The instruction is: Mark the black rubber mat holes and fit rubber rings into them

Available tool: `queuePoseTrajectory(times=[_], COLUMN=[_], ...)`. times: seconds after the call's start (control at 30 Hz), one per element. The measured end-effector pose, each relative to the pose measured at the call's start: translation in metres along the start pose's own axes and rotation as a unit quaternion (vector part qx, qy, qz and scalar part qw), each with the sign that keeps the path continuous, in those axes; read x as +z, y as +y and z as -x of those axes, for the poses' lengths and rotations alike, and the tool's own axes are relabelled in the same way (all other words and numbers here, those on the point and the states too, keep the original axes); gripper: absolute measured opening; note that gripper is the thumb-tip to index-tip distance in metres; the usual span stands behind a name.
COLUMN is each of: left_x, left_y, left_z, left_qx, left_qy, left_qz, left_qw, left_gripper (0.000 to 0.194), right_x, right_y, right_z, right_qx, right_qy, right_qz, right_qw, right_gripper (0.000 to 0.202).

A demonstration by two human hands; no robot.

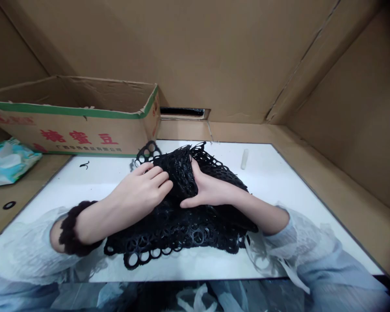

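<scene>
A black rubbery mesh sheet [195, 236], made of joined rings with round holes, lies heaped and partly folded on the white board. My left hand [154, 186] is closed on its upper left part, fingers curled and pinching near the fold; the fingertips are partly hidden. Around the folded bunch in the middle, my right hand [211, 188] grips with thumb and forefinger wide apart; its other fingers are behind the mesh. One corner with open rings [148, 151] sticks up beyond my left hand.
An open cardboard box [117, 134] with a green rim stands at back left. Beside it lies a blue tissue pack [11, 162]. Near the left edge is a small black ring [9, 205]; a black scrap [84, 165] and a clear stick [244, 159] lie on the white board [299, 208]. Cardboard walls surround it.
</scene>
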State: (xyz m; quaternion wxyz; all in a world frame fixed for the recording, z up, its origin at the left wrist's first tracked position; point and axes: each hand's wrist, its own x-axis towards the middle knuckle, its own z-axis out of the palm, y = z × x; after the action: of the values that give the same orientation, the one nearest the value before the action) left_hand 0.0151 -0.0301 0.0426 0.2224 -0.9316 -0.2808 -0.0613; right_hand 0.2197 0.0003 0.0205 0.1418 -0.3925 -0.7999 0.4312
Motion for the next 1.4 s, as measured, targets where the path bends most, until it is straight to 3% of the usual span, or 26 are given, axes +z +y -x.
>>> queuePoseTrajectory(times=[0.13, 0.2, 0.3, 0.4, 0.63, 0.77, 0.87, 1.07, 1.17, 1.4], left_x=[-0.004, -0.005, -0.001, 0.007, 0.001, -0.008, -0.009, -0.009, -0.008, -0.004], left_y=[0.002, 0.003, 0.005, 0.005, -0.001, 0.0, -0.001, -0.012, -0.017, -0.02], left_z=[-0.001, 0.003, 0.011, 0.017, 0.021, 0.019, 0.015, 0.006, 0.004, 0.004], left_qx=[-0.035, -0.025, 0.03, 0.042, 0.036, 0.012, 0.009, 0.034, 0.036, -0.058], left_qy=[0.05, 0.007, -0.108, -0.155, -0.16, -0.171, -0.19, -0.231, -0.249, -0.183], left_qz=[0.012, 0.065, 0.14, 0.16, 0.224, 0.229, 0.237, 0.315, 0.349, 0.304], left_qw=[0.998, 0.998, 0.984, 0.974, 0.961, 0.958, 0.953, 0.92, 0.903, 0.933], left_gripper=[0.018, 0.01, 0.026, 0.035, 0.008, 0.018, 0.015, 0.007, 0.015, 0.01], right_x=[-0.001, -0.002, -0.004, -0.004, -0.003, -0.003, -0.004, -0.004, -0.004, -0.001], right_y=[-0.002, -0.001, 0.0, 0.0, 0.001, 0.001, 0.0, 0.0, 0.001, 0.004], right_z=[0.0, -0.001, -0.001, -0.001, -0.001, -0.001, 0.0, 0.001, 0.0, -0.002], right_qx=[0.001, -0.009, -0.009, 0.001, -0.007, -0.001, 0.0, 0.011, 0.005, -0.014], right_qy=[0.011, 0.018, 0.02, 0.017, 0.012, 0.009, 0.008, 0.003, 0.002, -0.011], right_qz=[-0.003, 0.0, 0.004, 0.0, -0.004, 0.0, 0.002, -0.008, -0.013, -0.006], right_qw=[1.0, 1.0, 1.0, 1.0, 1.0, 1.0, 1.0, 1.0, 1.0, 1.0], right_gripper=[0.11, 0.109, 0.108, 0.108, 0.109, 0.108, 0.108, 0.11, 0.111, 0.139])
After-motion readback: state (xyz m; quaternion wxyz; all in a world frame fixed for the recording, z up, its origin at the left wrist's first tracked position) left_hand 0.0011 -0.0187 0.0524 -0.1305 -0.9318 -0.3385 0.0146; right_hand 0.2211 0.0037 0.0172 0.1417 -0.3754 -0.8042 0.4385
